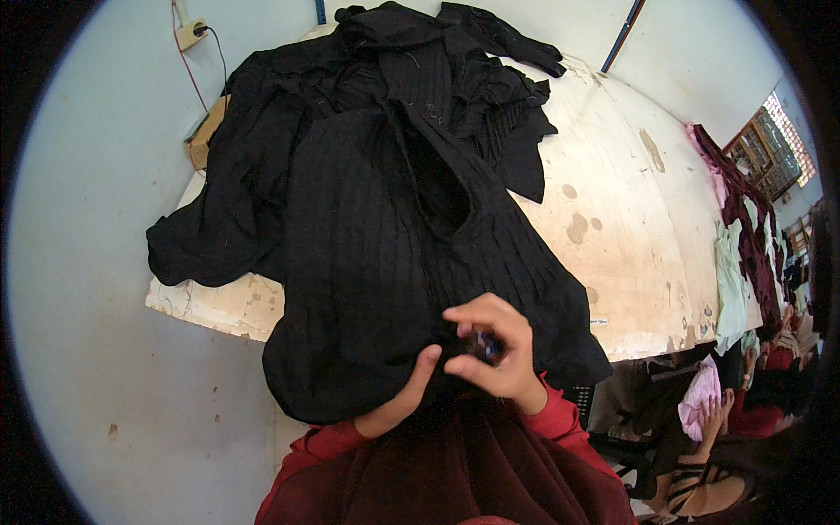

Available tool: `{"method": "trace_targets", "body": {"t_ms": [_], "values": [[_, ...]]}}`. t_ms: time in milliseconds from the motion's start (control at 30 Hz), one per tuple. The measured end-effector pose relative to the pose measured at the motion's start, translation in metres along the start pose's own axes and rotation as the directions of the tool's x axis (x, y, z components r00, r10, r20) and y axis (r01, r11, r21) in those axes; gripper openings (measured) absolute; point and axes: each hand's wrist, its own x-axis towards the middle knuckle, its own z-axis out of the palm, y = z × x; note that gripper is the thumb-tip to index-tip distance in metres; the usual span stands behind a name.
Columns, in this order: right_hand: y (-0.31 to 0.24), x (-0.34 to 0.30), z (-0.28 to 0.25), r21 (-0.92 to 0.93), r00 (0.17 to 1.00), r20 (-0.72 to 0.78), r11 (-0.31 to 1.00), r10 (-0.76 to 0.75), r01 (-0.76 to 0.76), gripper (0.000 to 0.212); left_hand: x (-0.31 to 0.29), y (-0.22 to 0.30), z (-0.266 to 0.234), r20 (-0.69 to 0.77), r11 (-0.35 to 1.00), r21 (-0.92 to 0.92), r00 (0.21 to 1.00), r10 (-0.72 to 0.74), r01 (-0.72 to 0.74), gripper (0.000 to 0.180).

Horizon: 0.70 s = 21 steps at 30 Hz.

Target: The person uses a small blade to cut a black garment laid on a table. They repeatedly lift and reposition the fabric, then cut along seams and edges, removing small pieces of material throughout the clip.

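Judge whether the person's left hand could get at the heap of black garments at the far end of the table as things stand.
Probably yes. The left hand is tucked under the near hem of the black pleated garment, which runs unbroken up to the heap. Nothing stands between them, though the hand would have to let go first.

One wooden desk (647,262) is carrying one heap of black pleated garments (385,201). Two hands are showing: one left hand (404,395) and one right hand (494,354). One small dark object (484,346) is sitting in the right one. One wall socket (191,33) is showing.
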Motion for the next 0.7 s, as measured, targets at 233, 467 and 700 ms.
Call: {"method": "trace_targets", "body": {"t_ms": [233, 467, 700], "values": [[0.008, -0.003, 0.023, -0.176, 0.971, 0.187, 0.968, -0.146, 0.179, 0.045, -0.008, -0.037, -0.006, 0.300, 0.967, 0.111, 0.936, 0.186, -0.228, 0.035], [0.017, -0.013, 0.023, -0.041, 0.993, 0.111, 0.998, -0.037, 0.042, 0.031, 0.003, -0.012, -0.015, 0.355, 0.704, -0.622, 0.925, -0.137, 0.343, 0.043], [0.001, -0.001, 0.001, -0.203, 0.993, -0.091, 0.975, 0.075, -0.092, 0.030, 0.002, -0.019, -0.010, 0.198, 0.832, -0.463, 0.951, -0.239, 0.306, 0.046]]}}
